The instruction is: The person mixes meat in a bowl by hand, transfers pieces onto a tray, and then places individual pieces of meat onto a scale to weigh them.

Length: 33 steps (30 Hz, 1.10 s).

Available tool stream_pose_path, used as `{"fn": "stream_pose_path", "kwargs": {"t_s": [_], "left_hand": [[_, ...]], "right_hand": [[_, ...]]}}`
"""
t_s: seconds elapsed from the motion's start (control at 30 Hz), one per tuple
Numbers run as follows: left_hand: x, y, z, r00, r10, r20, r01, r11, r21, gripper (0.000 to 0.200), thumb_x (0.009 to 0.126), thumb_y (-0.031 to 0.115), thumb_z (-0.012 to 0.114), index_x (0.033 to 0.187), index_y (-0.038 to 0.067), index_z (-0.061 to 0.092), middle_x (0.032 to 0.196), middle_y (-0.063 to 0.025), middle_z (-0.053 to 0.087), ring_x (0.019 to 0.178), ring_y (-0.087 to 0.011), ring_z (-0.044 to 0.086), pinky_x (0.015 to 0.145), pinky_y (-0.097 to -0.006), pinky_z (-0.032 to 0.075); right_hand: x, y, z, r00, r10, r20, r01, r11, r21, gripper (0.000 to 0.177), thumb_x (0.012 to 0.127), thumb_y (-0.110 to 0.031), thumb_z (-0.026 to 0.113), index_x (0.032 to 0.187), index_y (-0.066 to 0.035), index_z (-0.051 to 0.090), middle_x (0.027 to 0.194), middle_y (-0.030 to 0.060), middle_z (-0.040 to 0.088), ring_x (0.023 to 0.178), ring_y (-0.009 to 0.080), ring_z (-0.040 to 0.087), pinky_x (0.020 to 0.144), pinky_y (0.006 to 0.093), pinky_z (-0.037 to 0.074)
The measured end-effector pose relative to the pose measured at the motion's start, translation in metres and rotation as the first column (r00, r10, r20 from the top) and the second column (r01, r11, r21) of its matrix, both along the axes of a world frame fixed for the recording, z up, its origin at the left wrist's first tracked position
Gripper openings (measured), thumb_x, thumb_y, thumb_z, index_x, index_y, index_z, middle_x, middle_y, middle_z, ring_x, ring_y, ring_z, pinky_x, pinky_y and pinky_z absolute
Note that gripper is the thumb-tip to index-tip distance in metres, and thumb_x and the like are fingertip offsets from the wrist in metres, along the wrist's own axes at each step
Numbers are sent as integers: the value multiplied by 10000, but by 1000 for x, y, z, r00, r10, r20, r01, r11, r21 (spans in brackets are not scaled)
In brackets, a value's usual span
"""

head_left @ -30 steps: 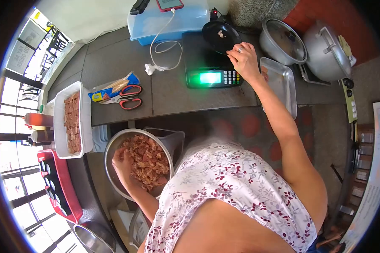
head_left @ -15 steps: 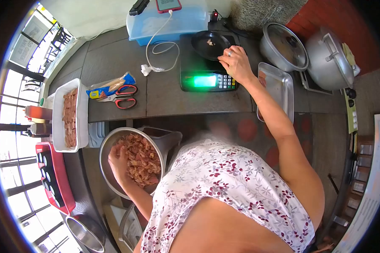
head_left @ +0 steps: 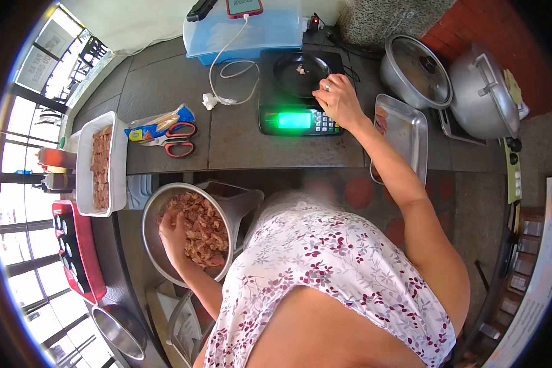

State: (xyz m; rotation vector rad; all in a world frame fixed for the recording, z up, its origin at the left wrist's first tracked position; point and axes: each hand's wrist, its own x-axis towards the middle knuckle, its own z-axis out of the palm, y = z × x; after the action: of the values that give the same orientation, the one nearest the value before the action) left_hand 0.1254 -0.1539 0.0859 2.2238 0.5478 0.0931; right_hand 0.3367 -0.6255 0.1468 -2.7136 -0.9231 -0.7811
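Two hands: left hand (head_left: 173, 236) in meat (head_left: 203, 228), grip unclear; right hand (head_left: 339, 98), fingertips together, at plate (head_left: 288, 76) on scale (head_left: 295, 120); avoid leaning.

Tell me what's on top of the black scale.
A black plate sits on the scale, holding a small pale piece. The scale's surface directly beneath the plate is covered, so can't be seen.

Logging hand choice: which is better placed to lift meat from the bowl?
Left, I'd say: the left hand is in the bowl at the meat; the right hand is up at the black plate.
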Motion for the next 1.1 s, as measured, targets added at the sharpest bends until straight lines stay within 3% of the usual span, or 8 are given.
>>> {"fn": "stream_pose_path", "kwargs": {"t_s": [0.27, 0.33, 0.47, 0.6, 0.67, 0.87, 1.0, 1.1], "left_hand": [[1, -12, 6, 999, -24, 21, 24, 1000, -4, 187, 869, 135, 618, 963, -27, 627, 774, -117, 648, 629, -162, 586, 619, -301, 463], [3, -22, 20, 999, 33, -44, -35, 998, -48, 195, 869, 140, 619, 971, -27, 632, 774, -116, 651, 656, -172, 595, 629, -311, 468], [2, -20, 22, 998, -17, 53, 17, 1000, 0, 205, 865, 142, 621, 975, -29, 639, 763, -118, 647, 671, -185, 603, 634, -321, 471], [5, -9, 6, 1000, -16, 17, 15, 997, 78, 219, 860, 148, 622, 977, -35, 643, 773, -136, 653, 690, -199, 609, 646, -336, 476], [9, -9, 5, 1000, 2, -25, 0, 998, 65, 222, 858, 150, 623, 975, -37, 642, 784, -143, 658, 694, -201, 611, 651, -339, 477], [29, -25, 22, 995, -87, 51, 82, 993, 88, 209, 861, 128, 618, 966, -53, 636, 787, -141, 659, 729, -188, 618, 686, -323, 480], [59, -51, 27, 979, -118, 168, 127, 991, -47, 176, 851, 106, 631, 944, -42, 638, 784, -109, 665, 758, -138, 616, 698, -285, 482], [111, -113, 58, 925, -305, 227, 320, 947, -28, 163, 856, 125, 639, 931, -19, 639, 751, -61, 640, 701, -97, 568, 639, -254, 454]], "right_hand": [[-8, -3, 9, 998, -5, -58, 1, 998, -69, 152, 755, -85, 625, 878, -55, 710, 927, 51, 603, 959, 228, 526, 948, 380, 374], [-19, -12, 31, 997, -14, -76, 18, 999, 51, 231, 734, -78, 640, 958, -55, 693, 964, 54, 606, 1004, 250, 521, 974, 404, 362], [-39, -74, 49, 946, -290, -146, 320, 906, 276, 136, 758, -83, 645, 887, -60, 681, 923, 79, 626, 923, 299, 564, 836, 398, 445], [-51, -157, -3, 806, -510, -302, 569, 809, 151, 113, 798, -127, 631, 859, -49, 687, 876, 131, 638, 887, 344, 594, 790, 418, 467], [-55, -173, -29, 605, -574, -552, 737, 666, 115, 130, 790, -150, 646, 864, -48, 678, 909, 144, 651, 902, 361, 606, 780, 432, 477], [-58, -166, -67, 658, -656, -370, 730, 676, 101, 206, 772, -167, 681, 937, -45, 659, 932, 161, 654, 915, 363, 612, 788, 433, 485], [-56, -161, -61, 647, -618, -446, 742, 646, 180, 215, 745, -114, 695, 941, -35, 657, 905, 166, 652, 879, 358, 612, 777, 431, 481], [-52, -164, -65, 649, -615, -447, 729, 672, 134, 190, 760, -143, 697, 910, -33, 661, 879, 138, 649, 823, 327, 627, 745, 414, 492]]}}
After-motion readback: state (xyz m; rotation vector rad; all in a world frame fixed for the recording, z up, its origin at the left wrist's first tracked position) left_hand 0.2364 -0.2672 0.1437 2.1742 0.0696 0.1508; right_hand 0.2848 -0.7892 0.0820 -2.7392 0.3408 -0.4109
